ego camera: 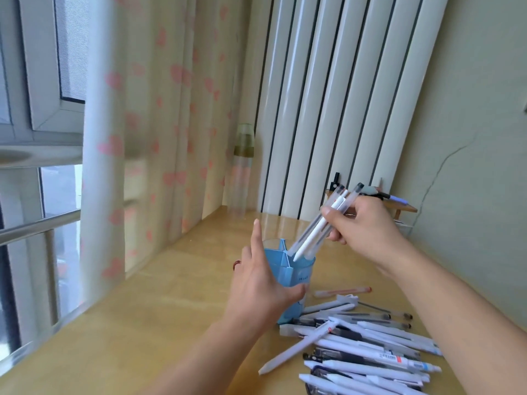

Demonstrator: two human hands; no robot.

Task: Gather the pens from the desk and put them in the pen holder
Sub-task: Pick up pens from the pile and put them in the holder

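A blue pen holder (299,273) with inner dividers stands on the wooden desk (159,323). My left hand (258,283) wraps around its near side, index finger pointing up. My right hand (368,226) grips a small bunch of pens (313,229), white and clear ones, tilted with their tips just inside the holder's rim. A pile of several loose pens (365,349), mostly white, lies on the desk to the right of and in front of the holder.
A tall clear bottle (242,172) stands at the back by the heart-patterned curtain (159,124). A small wooden shelf (399,208) with items sits against the wall behind my right hand. A white radiator (328,109) lines the back. The window is at the left.
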